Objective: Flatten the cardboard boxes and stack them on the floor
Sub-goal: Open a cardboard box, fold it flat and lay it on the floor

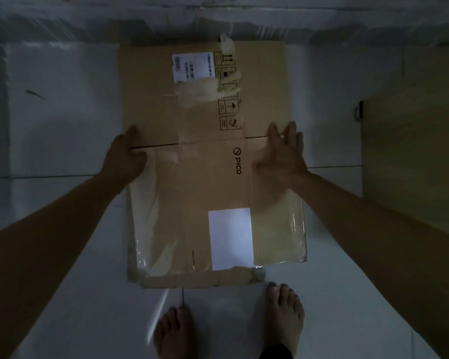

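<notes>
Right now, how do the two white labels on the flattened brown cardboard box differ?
The far white printed label carries barcodes and text; the near white blank label shows none. The far one looks smaller and sits beside the handling symbols; the near one lies close to the box's near edge. Both are rectangular and stuck flat on the flattened brown cardboard box.

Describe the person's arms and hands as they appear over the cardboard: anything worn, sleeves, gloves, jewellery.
Both forearms are bare as far as the frame shows, with no sleeves in view. The left hand and right hand wear no gloves, and no watch, ring or bracelet is visible, though the picture is dim and the right hand is blurred.
</notes>
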A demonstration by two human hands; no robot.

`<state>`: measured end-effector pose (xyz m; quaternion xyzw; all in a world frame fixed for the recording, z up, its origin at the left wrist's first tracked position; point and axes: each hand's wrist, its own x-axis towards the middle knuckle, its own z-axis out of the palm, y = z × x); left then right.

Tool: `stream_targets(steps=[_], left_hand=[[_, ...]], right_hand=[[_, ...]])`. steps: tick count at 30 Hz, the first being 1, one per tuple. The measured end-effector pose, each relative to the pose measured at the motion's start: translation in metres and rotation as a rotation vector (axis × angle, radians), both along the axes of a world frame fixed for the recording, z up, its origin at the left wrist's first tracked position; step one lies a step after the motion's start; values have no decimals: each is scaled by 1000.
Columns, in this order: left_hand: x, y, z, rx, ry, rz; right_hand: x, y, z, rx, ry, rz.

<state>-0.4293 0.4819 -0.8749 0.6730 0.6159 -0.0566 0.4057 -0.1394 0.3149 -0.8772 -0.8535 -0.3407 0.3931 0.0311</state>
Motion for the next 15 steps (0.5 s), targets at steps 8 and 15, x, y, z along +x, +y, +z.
stream_targets(steps=[8, 15], left_hand=[[9, 27, -10, -28, 152, -105], [54, -22, 72, 313, 224, -431]], right_hand=[[1, 1, -9, 22, -50, 43], [-41, -4, 71, 47, -95, 161]])
